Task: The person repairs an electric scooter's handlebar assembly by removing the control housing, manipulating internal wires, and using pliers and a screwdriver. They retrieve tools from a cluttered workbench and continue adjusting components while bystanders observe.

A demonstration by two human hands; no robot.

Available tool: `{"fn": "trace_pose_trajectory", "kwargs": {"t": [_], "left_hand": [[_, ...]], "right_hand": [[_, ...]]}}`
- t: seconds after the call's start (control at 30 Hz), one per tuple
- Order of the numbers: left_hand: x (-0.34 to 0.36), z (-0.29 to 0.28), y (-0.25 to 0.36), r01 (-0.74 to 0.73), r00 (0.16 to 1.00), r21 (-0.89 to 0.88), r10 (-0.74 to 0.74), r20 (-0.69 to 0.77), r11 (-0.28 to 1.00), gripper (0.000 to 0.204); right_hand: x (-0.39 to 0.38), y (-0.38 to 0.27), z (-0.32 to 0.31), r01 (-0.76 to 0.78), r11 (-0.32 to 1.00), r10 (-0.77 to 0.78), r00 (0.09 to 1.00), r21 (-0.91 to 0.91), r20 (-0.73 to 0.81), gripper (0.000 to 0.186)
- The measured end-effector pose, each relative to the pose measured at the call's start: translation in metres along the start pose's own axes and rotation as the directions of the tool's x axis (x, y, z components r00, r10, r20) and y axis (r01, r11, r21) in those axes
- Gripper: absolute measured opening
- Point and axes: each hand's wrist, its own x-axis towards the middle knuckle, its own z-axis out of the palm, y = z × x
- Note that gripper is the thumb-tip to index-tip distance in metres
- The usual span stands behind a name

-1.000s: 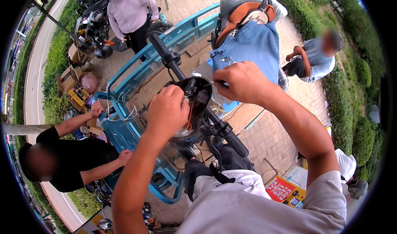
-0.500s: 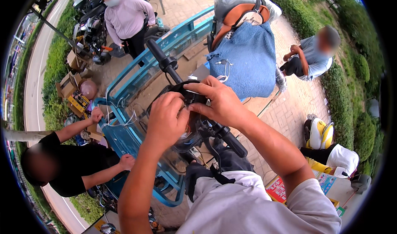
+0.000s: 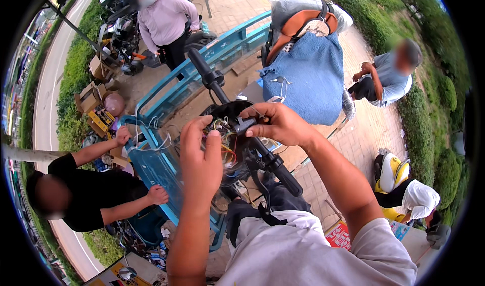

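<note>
A dark handlebar with black grips [image 3: 202, 67] runs diagonally in front of me, with an opened black housing [image 3: 233, 106] at its middle. Coloured wires [image 3: 230, 152] spill out of the housing. My right hand [image 3: 280, 126] pinches a small black block-shaped part [image 3: 244, 126] between thumb and fingers over the bar; whether it is fixed to the bar I cannot tell. Just left of the wires, my left hand [image 3: 199, 154] is open, its thumb and fingers apart and nothing visible between them.
Beyond the handlebar stands a blue metal cart frame [image 3: 161, 96]. A blue cloth [image 3: 305, 79] covers a seat at its right. A person in black [image 3: 96, 192] is close on the left; others stand or sit around. Cardboard boxes [image 3: 90, 98] lie at the left.
My hands have moved apart from the housing's middle. My left fingers have spread and drawn back left, and the wires and the black block now show. The view has shifted slightly.
</note>
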Motion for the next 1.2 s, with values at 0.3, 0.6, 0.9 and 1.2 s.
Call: {"fn": "trace_pose_trajectory", "kwargs": {"t": [0.3,0.6,0.9,1.2], "left_hand": [[0.007,0.002,-0.008,0.474,0.862,-0.765,-0.408,0.302,0.436,0.031],[-0.001,-0.003,0.001,0.176,0.938,-0.886,-0.347,0.018,0.430,0.029],[-0.047,0.104,0.014,-0.734,0.622,0.280,0.445,0.644,0.619,0.045],[-0.059,0.126,-0.006,-0.583,0.707,0.322,0.271,0.653,0.746,0.043]], "right_hand": [[0.006,-0.059,0.031,0.406,0.789,-0.379,0.912,-0.462,0.155,0.030],[-0.001,-0.042,-0.001,0.026,0.937,-0.137,0.944,-0.348,-0.301,0.037],[-0.128,0.014,0.020,0.127,-0.078,0.542,0.838,0.989,-0.065,0.041],[-0.088,0.243,-0.093,0.185,0.208,0.858,0.438,0.961,-0.270,0.032]]}}
